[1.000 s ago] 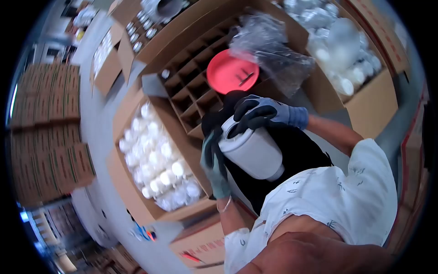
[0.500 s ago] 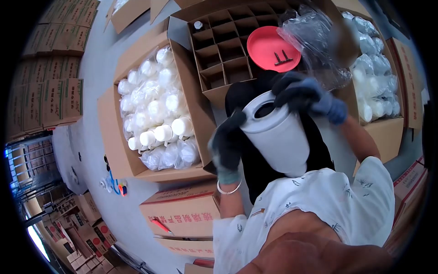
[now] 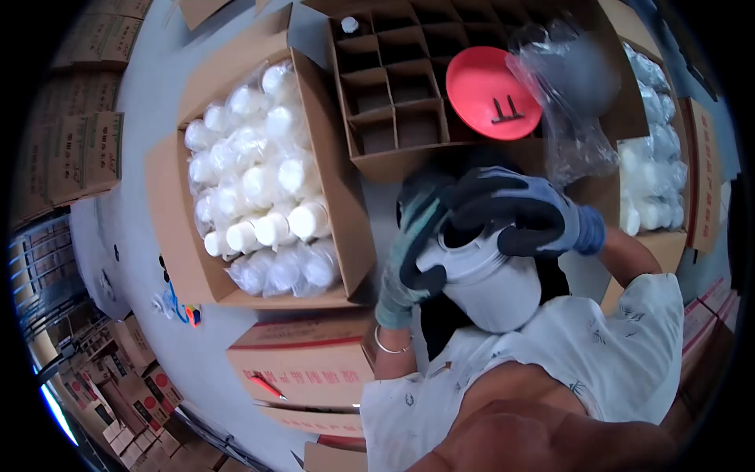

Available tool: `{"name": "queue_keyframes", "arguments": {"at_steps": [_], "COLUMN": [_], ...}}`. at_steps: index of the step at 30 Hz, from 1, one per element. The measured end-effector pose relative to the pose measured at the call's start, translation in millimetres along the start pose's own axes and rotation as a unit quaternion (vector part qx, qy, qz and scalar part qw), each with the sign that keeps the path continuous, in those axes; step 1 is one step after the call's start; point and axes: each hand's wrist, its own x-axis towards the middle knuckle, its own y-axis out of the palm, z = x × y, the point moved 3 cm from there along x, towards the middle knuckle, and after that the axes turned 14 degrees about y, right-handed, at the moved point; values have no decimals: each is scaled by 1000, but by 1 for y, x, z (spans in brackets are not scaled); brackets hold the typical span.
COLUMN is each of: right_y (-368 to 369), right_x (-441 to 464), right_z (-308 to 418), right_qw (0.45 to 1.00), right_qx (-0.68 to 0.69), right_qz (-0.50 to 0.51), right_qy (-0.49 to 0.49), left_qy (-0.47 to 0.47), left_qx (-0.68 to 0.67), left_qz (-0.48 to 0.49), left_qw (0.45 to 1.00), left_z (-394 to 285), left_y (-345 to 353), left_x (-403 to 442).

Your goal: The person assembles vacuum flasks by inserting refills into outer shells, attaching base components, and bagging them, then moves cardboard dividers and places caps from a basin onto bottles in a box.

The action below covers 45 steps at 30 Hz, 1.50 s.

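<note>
A white-grey cylindrical container (image 3: 495, 291) with a round dark opening at its top rests tilted against my lap. My left hand (image 3: 413, 252), in a grey-green and black glove, is wrapped round the left side of its rim. From the right, my right hand (image 3: 523, 208), in a blue-grey and black glove, grips the rim, its fingers arched over the opening. Just beyond my hands a red plate (image 3: 480, 94) holds small dark metal pieces (image 3: 507, 108). Crumpled clear plastic (image 3: 578, 141) lies against the plate's right side.
A divided carton (image 3: 409, 149) stands ahead, with one white-capped bottle (image 3: 350, 26) in it. An open carton (image 3: 346, 236) of wrapped white bottles is at left; another (image 3: 653, 165) is at right. A red-handled tool (image 3: 269, 385) lies on a closed box (image 3: 307, 358).
The view has swung, then shifted slightly. My hands have closed in over the container's opening, and its top is now more covered than half a second ago.
</note>
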Motion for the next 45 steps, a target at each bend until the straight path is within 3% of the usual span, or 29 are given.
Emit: {"name": "queue_keyframes", "arguments": {"at_steps": [1, 3, 5, 7, 8, 9, 10, 12, 13, 14, 15, 16, 17, 19, 20, 21, 22, 23, 25, 27, 29, 31, 33, 36, 37, 39, 41, 44, 45], "right_y": [-1, -21, -22, -26, -29, -32, -24, -6, -10, -13, -14, -14, -13, -23, -47, -67, -87, -106, -119, -124, -124, -123, -121, -113, -107, -100, -100, -105, -106], "right_x": [12, 40, 87, 135, 146, 155, 163, 175, 182, 185, 187, 185, 183, 185, 192, 202, 218, 232, 244, 276, 320, 381, 443, 456, 452, 444, 426, 362, 333], "right_z": [-4, -19, -39, -54, -46, -44, -53, -90, -104, -122, -140, -160, -181, -232, -255, -270, -253, -232, -257, -264, -252, -270, -296, -333, -346, -365, -323, -213, -182], "right_qw": [999, 997, 930, 972, 981, 949, 948, 948, 957, 991, 981, 959, 913, 775, 894, 962, 961, 913, 824, 710, 785, 844, 784, 824, 842, 797, 817, 809, 802], "right_qx": [-7, 70, 342, 178, -3, -229, -251, -279, -239, -78, 87, 222, 365, 582, 377, 149, -61, -265, -464, -594, -572, -500, -576, -503, -472, -550, -528, -543, -534], "right_qz": [-2, -29, -45, -143, -182, -168, -122, -93, -130, -104, -74, -46, -24, 23, 30, 36, -29, -91, -140, 116, -46, -108, -145, -140, -195, -207, -213, -221, -245], "right_qy": [-49, -17, 125, 49, -67, -137, -153, -118, -96, 31, 155, 168, 181, 243, 242, 226, 268, 297, 293, 361, 233, 162, 183, 222, 175, 144, 89, -31, -105], "left_qy": [14, 20, -31, -173, -219, -212, -202, -173, -90, 16, -11, -34, 116, 115, 109, 104, 75, 43, -18, 0, -48, -98, -91, -86, -85, -93, -82, -90, -97], "left_qx": [-36, 28, 61, -205, -315, -436, -549, -321, -6, 344, 239, 133, 350, 391, 408, 426, 433, 378, 264, 225, 172, 131, 131, 117, 110, 97, 95, -29, -145], "left_qz": [-9, -20, -36, -198, -304, -329, -350, -357, -191, -105, -150, -203, -85, 48, 72, 94, 102, 71, 10, -52, -99, -122, -135, -158, -165, -184, -205, -273, -325], "left_qw": [999, 999, 997, 943, 872, 810, 732, 860, 977, 933, 959, 969, 926, 912, 904, 894, 893, 922, 964, 973, 979, 979, 978, 977, 976, 974, 971, 957, 930], "left_z": [0, 0, 5, 60, 83, 98, 108, 146, 145, 142, 153, 149, 155, 173, 183, 193, 200, 209, 230, 239, 243, 243, 242, 240, 238, 235, 228, 231, 226], "left_y": [-5, -12, -15, -25, -30, -36, -40, -37, -39, -40, -40, -43, -43, -41, -38, -35, -35, -36, -39, -46, -48, -48, -51, -52, -52, -52, -51, -50, -52], "left_x": [17, 41, 63, 69, 75, 87, 97, 83, 85, 86, 88, 105, 113, 121, 125, 129, 121, 114, 100, 89, 81, 82, 87, 85, 84, 79, 77, 76, 86]}}
